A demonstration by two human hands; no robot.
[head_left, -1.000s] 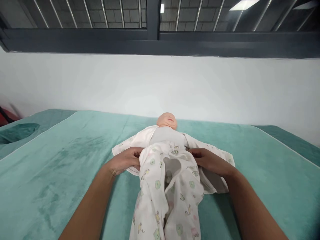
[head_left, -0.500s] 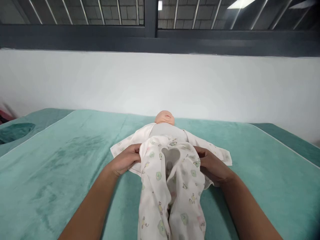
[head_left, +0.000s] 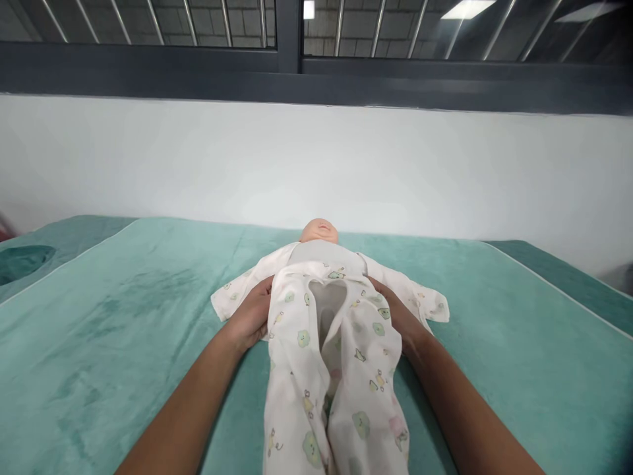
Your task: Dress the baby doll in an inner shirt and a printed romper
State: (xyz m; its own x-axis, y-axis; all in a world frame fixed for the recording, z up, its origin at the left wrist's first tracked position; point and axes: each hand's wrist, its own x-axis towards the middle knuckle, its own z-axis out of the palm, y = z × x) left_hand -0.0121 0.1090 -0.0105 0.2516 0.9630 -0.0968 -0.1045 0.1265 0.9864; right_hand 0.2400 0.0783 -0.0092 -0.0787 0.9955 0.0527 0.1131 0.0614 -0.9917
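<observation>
A soft, animal-printed sleepsuit [head_left: 336, 369] is spread between the hands, over a smooth baby doll [head_left: 319, 231]. Its edge is pinched by the left hand [head_left: 250, 316]; the right hand's [head_left: 398, 316] grip is hidden under cloth.

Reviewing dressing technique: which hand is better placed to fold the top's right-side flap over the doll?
Probably the right hand: it lies on that flap; the left hand sits beyond the printed trousers.

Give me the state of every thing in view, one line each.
Pale plastic baby doll: lying face up.
White printed cloth baby trousers: drawn up to the doll's waist.
White printed baby top: open, spread under the doll.
Left hand: gripping the trousers' waist.
Right hand: at the waist, fingers hidden.
</observation>
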